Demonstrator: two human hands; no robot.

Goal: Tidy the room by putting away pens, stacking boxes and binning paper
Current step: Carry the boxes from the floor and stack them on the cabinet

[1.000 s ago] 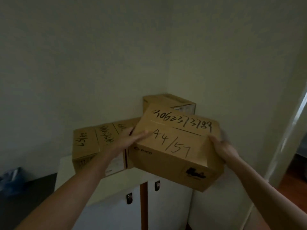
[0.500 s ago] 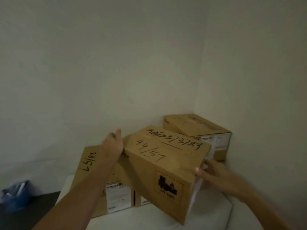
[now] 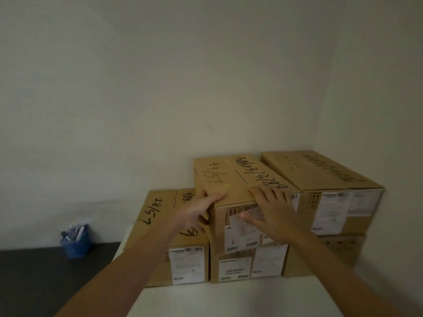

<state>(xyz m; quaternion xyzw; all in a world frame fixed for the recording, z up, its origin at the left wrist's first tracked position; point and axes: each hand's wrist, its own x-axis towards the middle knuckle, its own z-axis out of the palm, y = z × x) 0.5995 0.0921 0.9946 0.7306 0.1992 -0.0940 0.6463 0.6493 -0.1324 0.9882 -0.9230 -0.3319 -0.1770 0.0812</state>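
A brown cardboard box marked 44/57 (image 3: 231, 177) rests on top of a lower row of boxes on a white cabinet top (image 3: 240, 298). My left hand (image 3: 198, 210) grips its near left corner. My right hand (image 3: 272, 211) lies flat over its near top edge and front label, fingers spread. To its left is a lower box marked 28/57 (image 3: 160, 207). Beneath it, another box (image 3: 242, 266) shows white labels. On the right, a box (image 3: 332, 191) sits in the upper row by the corner wall, with a further box (image 3: 332, 252) under it.
A blue pen holder (image 3: 76, 240) with pens stands on a dark desk surface (image 3: 45, 277) to the left, against the wall. Walls close in behind and to the right of the boxes. The white cabinet top extends toward me in front of the stack.
The 44/57 box has gone from tilted in the air to resting flat on the lower boxes, turned lengthwise toward the wall. Both hands have shifted to its near end.
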